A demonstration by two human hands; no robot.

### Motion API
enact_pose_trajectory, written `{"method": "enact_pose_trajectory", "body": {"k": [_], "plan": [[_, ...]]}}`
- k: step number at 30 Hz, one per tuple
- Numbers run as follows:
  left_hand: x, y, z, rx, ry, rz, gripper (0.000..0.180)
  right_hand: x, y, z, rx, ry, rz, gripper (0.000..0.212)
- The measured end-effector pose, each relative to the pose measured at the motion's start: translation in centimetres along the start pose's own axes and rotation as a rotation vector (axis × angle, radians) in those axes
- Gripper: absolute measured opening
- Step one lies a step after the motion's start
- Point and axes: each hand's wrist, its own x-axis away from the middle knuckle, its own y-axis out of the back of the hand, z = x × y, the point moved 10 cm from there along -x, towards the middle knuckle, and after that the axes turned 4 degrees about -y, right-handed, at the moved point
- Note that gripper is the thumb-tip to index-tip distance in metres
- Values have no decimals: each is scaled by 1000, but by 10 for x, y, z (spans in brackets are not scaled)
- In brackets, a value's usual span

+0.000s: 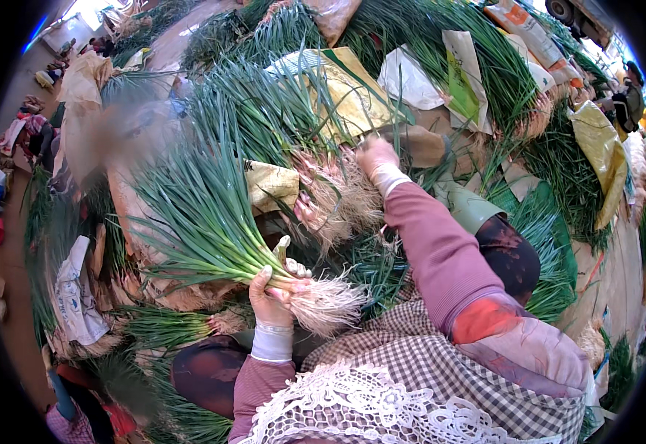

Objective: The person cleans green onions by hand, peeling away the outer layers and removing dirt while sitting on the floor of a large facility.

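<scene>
My left hand (pixel 269 303) is closed round a thick bunch of green onions (pixel 219 240). Its thumb lies across the pale stems, and whitish-covered fingers show beyond them. The leaves fan to the upper left; pink bulbs and shaggy pale roots (pixel 326 303) point right. Farther off, a large pile of green onions (pixel 245 100) lies with its pinkish bulbs (pixel 323 174) and roots toward me. At the right edge of that pile, my right hand (pixel 377 155) touches the bulb ends with bent, closed fingers. Whatever it grips is hidden.
A yellow sack (pixel 352 89) lies against the far pile, with a white-and-green sack (pixel 467 81) beyond. More onions (pixel 478 44) are heaped at the far right. A small bunch (pixel 167 327) lies left of my knee. Other people (pixel 71 407) sit along the left; another person (pixel 628 96) is far right.
</scene>
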Motion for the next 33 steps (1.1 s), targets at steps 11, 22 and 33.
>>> {"method": "enact_pose_trajectory", "body": {"k": [11,22,33], "plan": [[-2,-16,3,124,67,227,51,87,-2,45,-477,130,630,34],[0,-3,7,186,3,48,32,178,-67,2,-1329,-265,817,36],[11,-9,20,227,72,33,29,189,-36,77,-674,233,446,34]]}}
